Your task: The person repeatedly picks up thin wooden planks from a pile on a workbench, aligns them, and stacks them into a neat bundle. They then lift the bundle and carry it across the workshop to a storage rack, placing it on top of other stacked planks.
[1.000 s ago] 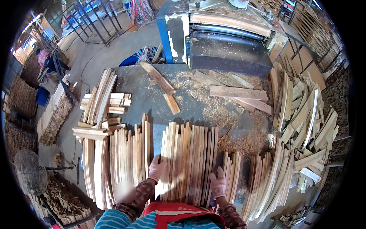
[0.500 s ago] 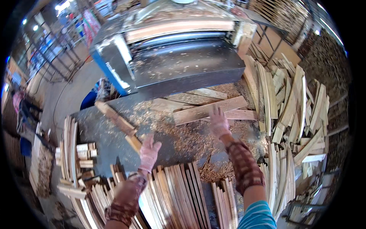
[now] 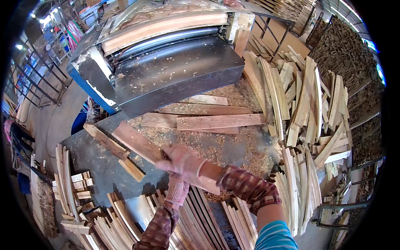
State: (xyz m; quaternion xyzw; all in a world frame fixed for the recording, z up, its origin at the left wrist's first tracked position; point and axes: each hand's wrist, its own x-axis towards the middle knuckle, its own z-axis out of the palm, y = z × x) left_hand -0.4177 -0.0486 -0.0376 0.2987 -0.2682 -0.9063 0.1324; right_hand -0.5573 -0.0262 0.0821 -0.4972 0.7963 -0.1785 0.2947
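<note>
A flat reddish-brown wooden board (image 3: 135, 141) slants across the middle of the worktable. My right hand (image 3: 185, 161), in a pale pinkish work glove, is closed on this board around its middle. Just below, my left hand (image 3: 178, 191), gloved alike, meets the board's near side; its fingers are hidden by the right hand and the board. Beyond them, several loose boards lie on the table, with one reddish board (image 3: 221, 122) on top. Left of the held board rest a narrow rough-edged board (image 3: 106, 141) and a short yellowish piece (image 3: 131, 169).
A large planer-like machine (image 3: 179, 75) with a dark metal bed and rollers stands beyond the boards. Stacked slats (image 3: 291, 191) and a loose heap of pieces (image 3: 308, 100) lie on the right. Upright rows of slats (image 3: 204, 221) line the near edge. Shavings (image 3: 246, 146) litter the worktable.
My right hand has come left and nearer from the loose boards, and a board now lies slanted under it. My left hand has moved right and down to meet it. The view has shifted.
</note>
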